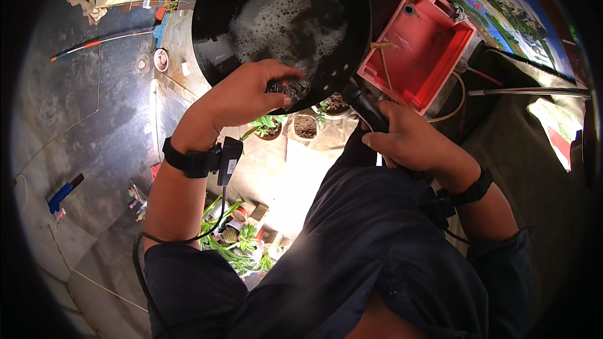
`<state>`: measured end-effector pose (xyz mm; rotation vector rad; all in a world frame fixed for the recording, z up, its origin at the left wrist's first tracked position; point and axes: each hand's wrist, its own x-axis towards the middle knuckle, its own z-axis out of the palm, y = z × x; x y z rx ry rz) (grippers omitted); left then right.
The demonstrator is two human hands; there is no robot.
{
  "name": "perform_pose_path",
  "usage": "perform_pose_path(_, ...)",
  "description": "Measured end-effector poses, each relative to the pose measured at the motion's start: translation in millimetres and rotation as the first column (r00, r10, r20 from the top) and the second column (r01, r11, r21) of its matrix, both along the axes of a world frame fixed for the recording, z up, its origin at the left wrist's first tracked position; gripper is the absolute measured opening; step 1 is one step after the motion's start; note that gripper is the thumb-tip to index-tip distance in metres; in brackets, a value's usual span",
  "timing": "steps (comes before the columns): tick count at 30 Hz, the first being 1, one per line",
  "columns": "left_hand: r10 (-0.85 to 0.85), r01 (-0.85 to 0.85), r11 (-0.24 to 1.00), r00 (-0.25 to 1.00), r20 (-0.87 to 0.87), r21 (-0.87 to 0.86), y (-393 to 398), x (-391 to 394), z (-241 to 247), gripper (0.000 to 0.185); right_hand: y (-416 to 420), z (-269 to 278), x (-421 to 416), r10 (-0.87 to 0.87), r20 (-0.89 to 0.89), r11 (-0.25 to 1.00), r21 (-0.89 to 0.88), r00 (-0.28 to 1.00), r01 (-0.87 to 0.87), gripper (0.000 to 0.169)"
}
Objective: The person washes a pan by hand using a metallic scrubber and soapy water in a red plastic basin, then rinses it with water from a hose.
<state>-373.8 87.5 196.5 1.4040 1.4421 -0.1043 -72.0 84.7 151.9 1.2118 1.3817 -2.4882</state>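
Note:
A black wok (212, 23) with foamy, bubbly water inside fills the top centre. My left hand (256, 89) reaches over its near rim, fingers closed around a dark metallic scouring pad (297, 90) that lies against the inner wall. The wok's black handle (370, 110) points down to the right, and my right hand (407, 136) grips its end. Both wrists wear black straps with small devices, and a cable runs from the left one. Part of the scouring pad is hidden by the fingers.
Right of the wok stands a red plastic crate (417, 47). Potted plants (268, 129) sit below the rim, with more pots (231, 233) farther down. A striped pole (108, 40) and a blue-handled brush (63, 195) lie at left.

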Motion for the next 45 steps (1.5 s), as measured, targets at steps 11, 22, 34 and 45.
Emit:
perform_pose_path(11, 0.07, -0.123, 0.957, 0.977, 0.202, 0.263, 21, 54, -15, 0.026, 0, 2, -1, -0.005, 0.043, 1.0, 0.03, 0.999, 0.004, 0.029)
perform_pose_path(22, -0.032, -0.023, 0.866, 0.994, 0.103, 0.5, -6, 63, -7, 0.016, -2, 1, -2, 0.004, 0.016, 1.0, -0.004, 1.0, -0.004, 0.029)
perform_pose_path(34, 0.103, -0.09, 0.629, 0.994, 0.032, 0.772, 102, 80, -41, 0.027, -2, 3, -4, 0.083, 0.116, 0.992, 0.088, 0.99, -0.094, 0.031)
perform_pose_path(45, -0.016, 0.323, 0.726, 0.891, -0.454, 0.607, 25, -30, -57, 0.035, -10, -13, -2, 0.053, 0.028, 0.99, 0.126, 0.998, -0.056, 0.03)
